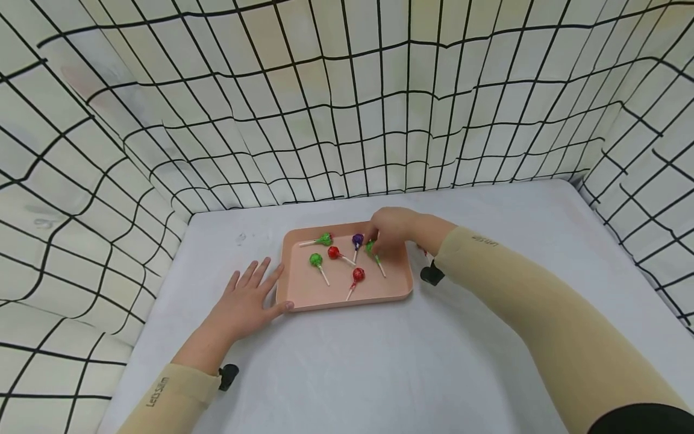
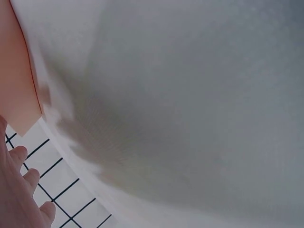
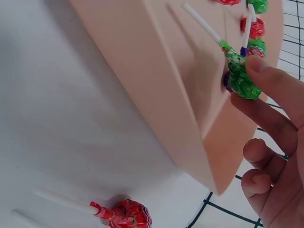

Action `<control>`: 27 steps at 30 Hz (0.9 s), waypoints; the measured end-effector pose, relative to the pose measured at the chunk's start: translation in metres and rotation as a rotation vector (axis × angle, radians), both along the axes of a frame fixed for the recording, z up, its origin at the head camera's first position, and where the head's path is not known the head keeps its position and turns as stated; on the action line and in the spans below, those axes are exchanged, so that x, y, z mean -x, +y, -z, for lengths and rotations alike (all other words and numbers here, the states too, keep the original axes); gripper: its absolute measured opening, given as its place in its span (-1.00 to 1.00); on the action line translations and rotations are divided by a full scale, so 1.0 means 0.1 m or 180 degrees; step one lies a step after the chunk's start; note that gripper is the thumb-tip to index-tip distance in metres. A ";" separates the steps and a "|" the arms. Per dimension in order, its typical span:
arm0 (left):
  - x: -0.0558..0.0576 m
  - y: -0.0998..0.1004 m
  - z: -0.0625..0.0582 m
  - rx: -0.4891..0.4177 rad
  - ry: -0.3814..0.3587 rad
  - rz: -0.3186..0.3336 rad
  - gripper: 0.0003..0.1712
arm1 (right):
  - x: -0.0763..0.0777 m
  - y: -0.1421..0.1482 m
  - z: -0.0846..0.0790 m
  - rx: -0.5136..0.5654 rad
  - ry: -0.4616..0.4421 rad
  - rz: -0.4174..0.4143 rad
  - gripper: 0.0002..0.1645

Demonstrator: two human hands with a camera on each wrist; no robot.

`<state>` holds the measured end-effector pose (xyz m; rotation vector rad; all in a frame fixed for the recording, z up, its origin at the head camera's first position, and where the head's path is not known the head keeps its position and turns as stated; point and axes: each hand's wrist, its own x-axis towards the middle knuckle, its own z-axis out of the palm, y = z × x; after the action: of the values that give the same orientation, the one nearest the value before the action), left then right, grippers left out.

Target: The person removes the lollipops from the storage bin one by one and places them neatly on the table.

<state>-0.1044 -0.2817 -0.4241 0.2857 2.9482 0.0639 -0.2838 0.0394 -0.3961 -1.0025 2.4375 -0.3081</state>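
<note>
A pink tray (image 1: 341,296) lies on the white table and holds several wrapped lollipops. My right hand (image 1: 394,229) is over its far right corner, pinching a green lollipop (image 3: 244,80) by the head between thumb and index finger; its white stick points away. Close beside it is a purple lollipop (image 1: 358,239). Two red lollipops, one of them a red lollipop (image 1: 358,275) near the front rim, and two green ones, including a green lollipop (image 1: 316,260), lie in the tray. My left hand (image 1: 244,304) is spread flat, its thumb touching the tray's left front corner.
Outside the tray's right side, a red lollipop (image 3: 129,214) lies on the table (image 1: 347,374), mostly hidden by the right arm in the head view. Another white stick (image 3: 26,219) shows beside it. White panels with a black grid (image 1: 379,120) enclose the table's back and sides.
</note>
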 end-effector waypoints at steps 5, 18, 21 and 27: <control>0.00 -0.01 0.01 -0.0008 0.0000 -0.0014 0.07 | 0.00 0.02 -0.02 0.0037 -0.0040 0.0104 -0.70; 0.01 -0.02 -0.02 -0.0022 0.0013 0.0033 0.06 | 0.02 0.26 -0.19 0.0265 -0.0109 0.0402 -0.61; 0.01 -0.01 -0.02 -0.0006 -0.0001 0.0017 0.06 | 0.04 0.38 -0.22 0.0315 0.0013 0.0395 -0.63; 0.01 -0.02 0.02 0.0030 0.0045 0.0010 0.06 | 0.04 0.63 -0.26 0.0484 0.0105 0.0505 -0.61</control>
<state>-0.1057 -0.2837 -0.4259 0.2907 2.9612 0.0476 -0.2875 0.1023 -0.3705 -0.8830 2.5604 -0.5421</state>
